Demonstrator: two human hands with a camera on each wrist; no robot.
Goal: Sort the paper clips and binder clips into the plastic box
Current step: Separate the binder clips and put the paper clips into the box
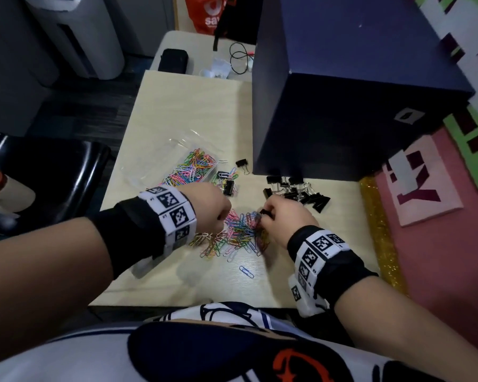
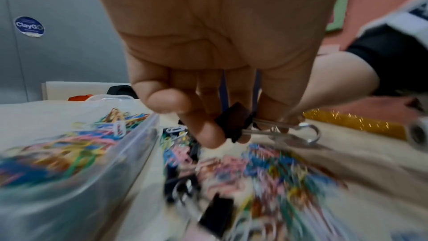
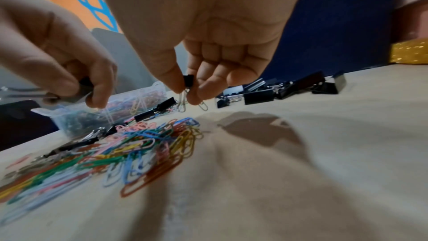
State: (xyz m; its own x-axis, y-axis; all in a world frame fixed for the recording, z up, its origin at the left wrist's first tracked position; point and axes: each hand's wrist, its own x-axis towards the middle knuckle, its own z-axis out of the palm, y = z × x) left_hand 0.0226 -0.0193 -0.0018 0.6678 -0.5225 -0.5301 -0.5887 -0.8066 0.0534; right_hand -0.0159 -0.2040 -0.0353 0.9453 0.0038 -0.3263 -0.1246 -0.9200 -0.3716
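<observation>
A heap of coloured paper clips [image 1: 240, 232] lies on the pale table between my hands. My left hand [image 1: 210, 208] hovers over the heap's left side and pinches a black binder clip [image 2: 234, 122] by its body, its wire handles sticking out right. My right hand [image 1: 282, 216] pinches another small black binder clip [image 3: 188, 81] between thumb and forefinger above the heap's right edge. The clear plastic box [image 1: 188, 166], partly filled with paper clips, sits behind my left hand. A pile of black binder clips [image 1: 301, 191] lies behind my right hand.
A tall dark blue box [image 1: 342, 92] stands at the back right, close behind the binder clips. A few binder clips [image 1: 228, 186] lie mixed with paper clips beside the plastic box. One blue paper clip [image 1: 246, 271] lies alone nearer me. A gold glitter strip [image 1: 381, 232] borders the table's right edge.
</observation>
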